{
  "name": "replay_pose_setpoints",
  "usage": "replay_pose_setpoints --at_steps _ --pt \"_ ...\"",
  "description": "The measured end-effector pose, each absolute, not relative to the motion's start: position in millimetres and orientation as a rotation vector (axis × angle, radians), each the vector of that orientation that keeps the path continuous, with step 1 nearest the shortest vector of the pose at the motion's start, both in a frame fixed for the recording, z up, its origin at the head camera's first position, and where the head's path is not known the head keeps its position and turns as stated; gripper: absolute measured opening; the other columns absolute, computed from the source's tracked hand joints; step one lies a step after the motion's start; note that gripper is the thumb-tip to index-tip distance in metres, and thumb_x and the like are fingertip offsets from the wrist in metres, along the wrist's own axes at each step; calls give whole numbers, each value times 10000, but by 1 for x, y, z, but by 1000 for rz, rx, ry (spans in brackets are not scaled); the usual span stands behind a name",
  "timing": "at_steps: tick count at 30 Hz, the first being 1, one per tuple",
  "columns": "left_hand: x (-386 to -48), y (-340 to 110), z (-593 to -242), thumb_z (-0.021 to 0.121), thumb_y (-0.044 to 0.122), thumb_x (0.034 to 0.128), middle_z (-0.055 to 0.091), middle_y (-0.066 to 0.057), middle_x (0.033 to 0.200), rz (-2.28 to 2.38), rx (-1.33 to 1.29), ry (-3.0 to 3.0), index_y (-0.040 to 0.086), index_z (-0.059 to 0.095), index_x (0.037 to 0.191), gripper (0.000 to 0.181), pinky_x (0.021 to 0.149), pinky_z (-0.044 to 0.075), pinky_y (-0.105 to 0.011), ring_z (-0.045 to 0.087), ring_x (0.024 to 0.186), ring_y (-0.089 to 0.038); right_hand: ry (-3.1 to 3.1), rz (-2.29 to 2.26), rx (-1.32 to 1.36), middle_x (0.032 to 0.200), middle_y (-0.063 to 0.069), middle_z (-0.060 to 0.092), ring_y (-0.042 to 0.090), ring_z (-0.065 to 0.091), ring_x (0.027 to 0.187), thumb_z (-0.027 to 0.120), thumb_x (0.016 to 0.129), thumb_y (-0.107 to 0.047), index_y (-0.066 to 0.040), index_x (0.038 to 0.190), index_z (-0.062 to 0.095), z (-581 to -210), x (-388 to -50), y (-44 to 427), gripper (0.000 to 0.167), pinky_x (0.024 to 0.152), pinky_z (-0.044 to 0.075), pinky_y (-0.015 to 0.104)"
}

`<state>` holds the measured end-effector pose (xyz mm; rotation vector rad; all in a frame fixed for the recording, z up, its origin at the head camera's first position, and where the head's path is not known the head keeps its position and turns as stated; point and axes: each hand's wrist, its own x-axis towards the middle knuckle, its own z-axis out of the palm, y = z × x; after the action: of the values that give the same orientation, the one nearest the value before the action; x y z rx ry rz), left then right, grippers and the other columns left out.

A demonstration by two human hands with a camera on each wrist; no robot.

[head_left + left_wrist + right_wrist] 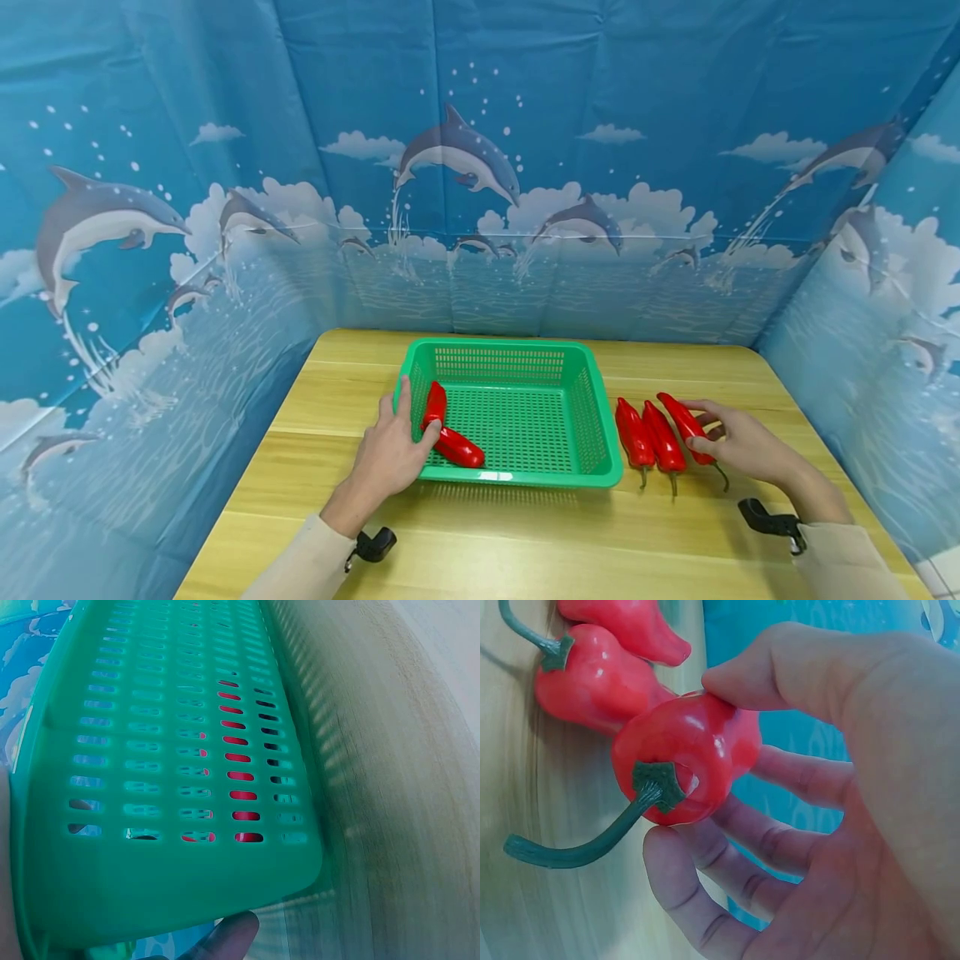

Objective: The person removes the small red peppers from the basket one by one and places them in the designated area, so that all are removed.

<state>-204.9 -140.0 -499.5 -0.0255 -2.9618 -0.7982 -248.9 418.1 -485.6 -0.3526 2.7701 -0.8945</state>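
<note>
My left hand grips the near left corner of a green plastic basket, its thumb over the rim. From the left wrist view, a fingertip shows at the edge of the basket's slotted wall. Inside the basket, at its left end, lie two red peppers, the far one partly behind the thumb. To the right of the basket, my right hand holds a glossy red pepper between thumb and fingers. Its curved green stem points away from the palm.
Two more red peppers, one nearer the basket and one beside it, lie on the wooden table, stems toward me. A blue dolphin-print cloth hangs around the table's back and sides.
</note>
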Motion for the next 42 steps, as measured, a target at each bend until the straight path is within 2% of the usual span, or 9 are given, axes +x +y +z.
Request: replay_pose_setpoints --at_steps 17,36,42 --pt "-205 -140 -499 646 538 1159 383 -367 1802 -803 -18 -2965 58 113 1880 1017 571 478 -378 561 575 -303 2740 -911 -322 1377 345 728 278 775 1064 759 1136 -177 161 1690 430 -494 -251 424 728 757 637 313" --pt "-205 -140 -499 645 535 1159 376 -362 1809 -817 -24 -2960 61 109 1880 1016 537 448 -360 535 528 -283 2703 -907 -273 1417 394 690 360 798 1133 739 1151 -199 179 1694 397 -502 -253 430 745 820 668 350" --pt "-205 -140 -498 647 535 1157 371 -360 1812 -825 -22 -2961 63 105 1881 1020 533 442 -360 529 526 -280 2692 -895 -258 1420 385 692 342 793 1132 734 1158 -224 171 1701 391 -504 -252 431 754 814 654 344"
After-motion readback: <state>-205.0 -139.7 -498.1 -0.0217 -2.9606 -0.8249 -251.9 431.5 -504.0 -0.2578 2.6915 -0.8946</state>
